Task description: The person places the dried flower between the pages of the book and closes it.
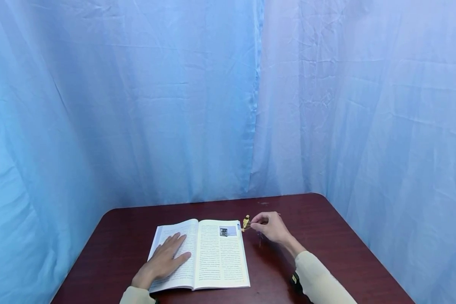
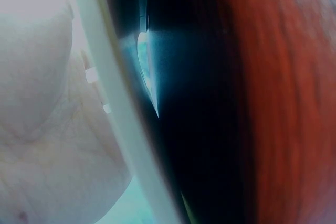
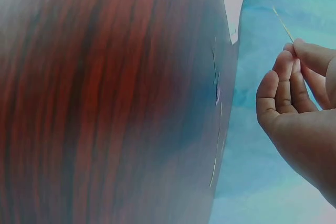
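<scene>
An open book [image 1: 222,257] lies on the table, with printed columns on both pages and a small dark picture at the top of the right page. My left hand [image 1: 163,259] rests flat on the left page, fingers spread. Beside the book's upper right corner, my right hand [image 1: 271,227] pinches a slim gold-coloured stick [image 3: 283,24] between thumb and fingertips. A yellow ornament [image 1: 246,222] shows just in front of those fingertips, close to the page edge; I cannot tell its exact kind.
The dark red wooden table [image 1: 327,253] extends right of the book. Thin gold strands [image 3: 215,161] and a small purple bit [image 3: 218,95] show against the table in the right wrist view. Blue curtains [image 1: 197,105] hang behind the table and along both sides.
</scene>
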A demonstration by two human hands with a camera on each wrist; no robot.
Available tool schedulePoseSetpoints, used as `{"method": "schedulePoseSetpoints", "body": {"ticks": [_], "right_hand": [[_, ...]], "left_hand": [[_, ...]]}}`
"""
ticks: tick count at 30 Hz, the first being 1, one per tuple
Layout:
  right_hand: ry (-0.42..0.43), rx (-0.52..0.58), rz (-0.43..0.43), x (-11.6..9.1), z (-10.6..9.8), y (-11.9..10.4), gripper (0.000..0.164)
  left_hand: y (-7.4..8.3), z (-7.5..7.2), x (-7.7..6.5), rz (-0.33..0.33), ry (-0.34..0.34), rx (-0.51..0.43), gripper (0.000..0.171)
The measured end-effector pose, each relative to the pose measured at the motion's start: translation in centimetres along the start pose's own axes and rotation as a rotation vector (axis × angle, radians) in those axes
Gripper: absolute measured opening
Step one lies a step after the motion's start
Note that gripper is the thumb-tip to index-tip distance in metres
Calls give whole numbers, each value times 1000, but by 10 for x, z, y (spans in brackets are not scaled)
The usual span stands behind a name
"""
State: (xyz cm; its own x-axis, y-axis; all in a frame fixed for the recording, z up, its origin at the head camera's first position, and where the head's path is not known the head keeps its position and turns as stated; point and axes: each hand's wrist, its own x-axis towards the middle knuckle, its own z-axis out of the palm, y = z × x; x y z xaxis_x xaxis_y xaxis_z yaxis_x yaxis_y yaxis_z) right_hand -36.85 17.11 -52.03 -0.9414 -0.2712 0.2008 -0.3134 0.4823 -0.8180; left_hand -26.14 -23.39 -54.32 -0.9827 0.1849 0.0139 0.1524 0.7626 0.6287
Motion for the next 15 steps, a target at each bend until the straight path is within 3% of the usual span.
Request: {"method": "schedulePoseSetpoints", "body": {"ticks": [5,15], "right_hand": [[-28,29,4,1,9,-2,4],[-49,86,1,0,26,-10,5]], "left_hand": [[-4,3,1,16,8,-6,84],[10,-4,-2,-36,-31,29,75]]}}
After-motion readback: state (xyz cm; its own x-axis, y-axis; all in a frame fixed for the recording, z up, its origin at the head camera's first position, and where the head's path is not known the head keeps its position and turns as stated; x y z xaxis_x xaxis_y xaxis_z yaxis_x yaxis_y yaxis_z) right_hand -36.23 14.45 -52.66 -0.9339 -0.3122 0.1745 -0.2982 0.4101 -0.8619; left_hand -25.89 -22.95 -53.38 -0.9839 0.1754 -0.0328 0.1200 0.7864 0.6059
